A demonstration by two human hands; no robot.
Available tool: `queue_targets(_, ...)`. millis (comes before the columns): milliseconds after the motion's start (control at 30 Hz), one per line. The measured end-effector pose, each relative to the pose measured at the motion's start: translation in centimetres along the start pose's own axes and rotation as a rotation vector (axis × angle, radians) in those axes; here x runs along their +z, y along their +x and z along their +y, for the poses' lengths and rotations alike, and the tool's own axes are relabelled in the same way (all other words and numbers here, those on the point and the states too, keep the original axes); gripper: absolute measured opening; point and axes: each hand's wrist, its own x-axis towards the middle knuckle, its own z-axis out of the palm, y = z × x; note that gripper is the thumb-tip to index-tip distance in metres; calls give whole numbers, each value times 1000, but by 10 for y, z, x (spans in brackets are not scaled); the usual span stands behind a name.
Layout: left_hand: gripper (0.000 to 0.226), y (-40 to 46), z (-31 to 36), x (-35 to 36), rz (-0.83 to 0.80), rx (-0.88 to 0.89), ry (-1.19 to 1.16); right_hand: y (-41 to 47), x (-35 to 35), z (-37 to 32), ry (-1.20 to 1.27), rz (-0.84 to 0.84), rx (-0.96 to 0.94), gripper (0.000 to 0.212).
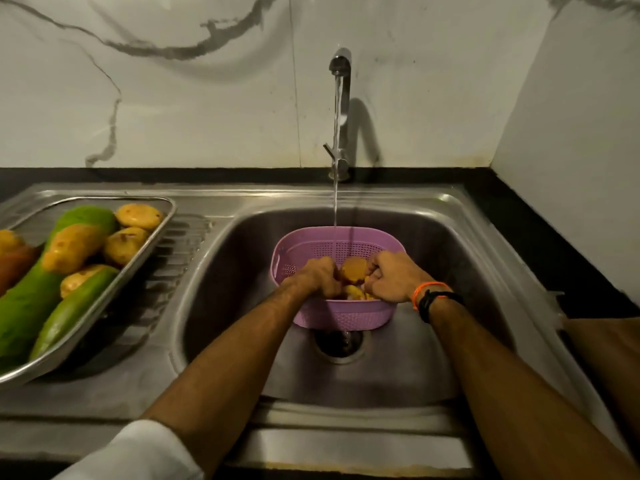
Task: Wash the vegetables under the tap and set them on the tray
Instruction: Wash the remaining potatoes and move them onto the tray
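Observation:
A purple plastic colander [341, 315] sits in the steel sink [460, 271] over the drain. Water runs from the tap [341, 64] onto its far rim. Inside it, my left hand [317, 277] and my right hand [389, 280] both have curled fingers around a yellow-brown potato [351, 268], one on each side. More yellow vegetables lie under my hands, mostly hidden. On the draining board at the left stands a steel tray [138, 261] holding several potatoes [74, 247], long green vegetables [31, 299] and an orange-brown one at the far left edge.
A black counter edges the sink at the back and right. White marbled walls rise behind the tap and on the right. The ridged draining board [180, 244] lies between tray and basin. The drain [341, 342] shows just in front of the colander.

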Motion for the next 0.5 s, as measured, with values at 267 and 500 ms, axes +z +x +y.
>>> queue_targets(267,42,8,17,13,-75,90,67,-3,-1,-4,-64,1,-10,14)
queue_targets(500,38,0,20,9,21,-8,96,-6,-1,-5,-43,-14,-6,17)
